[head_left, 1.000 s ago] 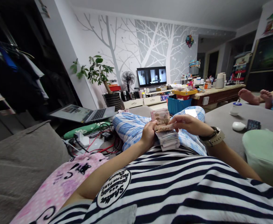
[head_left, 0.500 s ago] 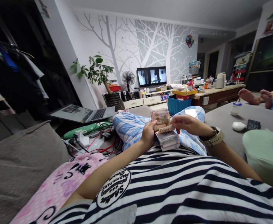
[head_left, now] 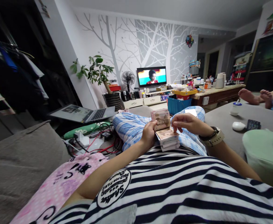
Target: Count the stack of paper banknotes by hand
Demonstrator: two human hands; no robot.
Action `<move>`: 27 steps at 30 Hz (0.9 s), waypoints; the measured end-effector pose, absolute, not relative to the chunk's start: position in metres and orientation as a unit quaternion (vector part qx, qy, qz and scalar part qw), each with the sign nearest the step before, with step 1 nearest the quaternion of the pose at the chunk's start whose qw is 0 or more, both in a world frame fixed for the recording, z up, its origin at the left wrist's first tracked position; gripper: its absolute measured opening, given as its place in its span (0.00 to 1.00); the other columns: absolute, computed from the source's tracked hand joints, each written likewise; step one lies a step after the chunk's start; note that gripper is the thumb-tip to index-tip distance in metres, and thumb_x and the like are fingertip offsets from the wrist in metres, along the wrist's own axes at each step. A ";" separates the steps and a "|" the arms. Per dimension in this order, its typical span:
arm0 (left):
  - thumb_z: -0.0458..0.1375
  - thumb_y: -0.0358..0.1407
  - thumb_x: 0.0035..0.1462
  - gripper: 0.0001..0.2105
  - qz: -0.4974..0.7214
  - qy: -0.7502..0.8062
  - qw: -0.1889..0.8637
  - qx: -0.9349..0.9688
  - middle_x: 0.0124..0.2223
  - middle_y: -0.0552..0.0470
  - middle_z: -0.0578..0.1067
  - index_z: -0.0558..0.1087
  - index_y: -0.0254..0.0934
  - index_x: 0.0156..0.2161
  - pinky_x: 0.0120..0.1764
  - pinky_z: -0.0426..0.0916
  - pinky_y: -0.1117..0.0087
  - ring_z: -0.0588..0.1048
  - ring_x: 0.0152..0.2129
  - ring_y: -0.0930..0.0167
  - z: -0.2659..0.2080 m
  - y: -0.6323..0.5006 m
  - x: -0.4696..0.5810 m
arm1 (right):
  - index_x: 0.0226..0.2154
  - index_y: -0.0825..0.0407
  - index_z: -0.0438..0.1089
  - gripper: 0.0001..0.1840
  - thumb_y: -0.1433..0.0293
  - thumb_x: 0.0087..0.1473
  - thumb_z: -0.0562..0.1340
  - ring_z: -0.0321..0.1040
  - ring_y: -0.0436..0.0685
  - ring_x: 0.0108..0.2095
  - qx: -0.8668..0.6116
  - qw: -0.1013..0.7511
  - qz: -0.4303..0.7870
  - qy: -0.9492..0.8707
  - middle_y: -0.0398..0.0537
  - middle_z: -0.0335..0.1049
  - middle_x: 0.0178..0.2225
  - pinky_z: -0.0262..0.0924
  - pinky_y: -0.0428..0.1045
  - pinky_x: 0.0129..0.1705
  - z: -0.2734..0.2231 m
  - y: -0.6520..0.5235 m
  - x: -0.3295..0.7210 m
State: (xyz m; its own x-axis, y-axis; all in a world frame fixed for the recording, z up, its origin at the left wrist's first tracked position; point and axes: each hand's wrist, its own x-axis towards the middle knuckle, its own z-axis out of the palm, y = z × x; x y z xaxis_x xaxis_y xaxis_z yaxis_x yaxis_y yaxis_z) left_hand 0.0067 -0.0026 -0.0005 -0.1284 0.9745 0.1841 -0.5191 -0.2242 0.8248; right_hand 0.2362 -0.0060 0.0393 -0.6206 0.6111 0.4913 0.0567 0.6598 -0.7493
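Observation:
My left hand [head_left: 148,134] is closed round a thick bundle of banknotes at its left side. The upper banknotes [head_left: 162,120] stand tilted up, brownish-pink with a portrait on the front one. Below them, the folded-down banknotes [head_left: 170,143] form a layered stack leaning toward my striped shirt, an orange-tinted note lying on top. My right hand [head_left: 187,124] hovers at the right edge of the bundle, fingers bent downward and slightly apart, fingertips close to the top folded note. No note shows between those fingers; whether they touch the stack I cannot tell.
An open laptop [head_left: 82,113] sits to the left above tangled cables [head_left: 106,143] and a green cushion [head_left: 85,130]. On the right are a white mouse [head_left: 238,126], a remote [head_left: 253,124], a lidded cup [head_left: 235,108] and a green seat-like object [head_left: 259,149]. Another person's feet [head_left: 249,95] rest beyond.
The note that my right fingers were bending down now lies flat on the folded stack. Those fingers have come off it. The television picture has changed.

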 end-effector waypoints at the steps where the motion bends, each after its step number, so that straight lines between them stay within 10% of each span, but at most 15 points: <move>1: 0.78 0.36 0.53 0.12 0.686 0.305 0.542 0.377 0.26 0.55 0.79 0.78 0.42 0.28 0.50 0.85 0.58 0.88 0.36 0.58 0.000 -0.003 0.007 | 0.37 0.50 0.81 0.32 0.37 0.67 0.76 0.69 0.53 0.29 -0.207 0.386 0.359 -0.824 0.47 0.81 0.31 0.66 0.51 0.32 0.040 -0.006 0.237; 20: 0.79 0.33 0.45 0.23 0.631 0.239 0.610 0.415 0.42 0.44 0.91 0.83 0.38 0.48 0.58 0.86 0.47 0.92 0.51 0.44 -0.001 -0.009 0.007 | 0.25 0.46 0.71 0.41 0.27 0.53 0.76 0.65 0.57 0.30 -0.320 0.536 0.270 -0.733 0.45 0.72 0.25 0.59 0.52 0.33 0.011 0.024 0.203; 27: 0.75 0.34 0.51 0.09 0.676 0.277 0.572 0.375 0.31 0.49 0.86 0.78 0.41 0.32 0.53 0.87 0.52 0.91 0.47 0.48 -0.006 0.003 0.007 | 0.25 0.45 0.66 0.43 0.25 0.52 0.77 0.58 0.55 0.29 -0.309 0.576 0.257 -0.712 0.41 0.66 0.24 0.56 0.52 0.32 0.008 0.024 0.198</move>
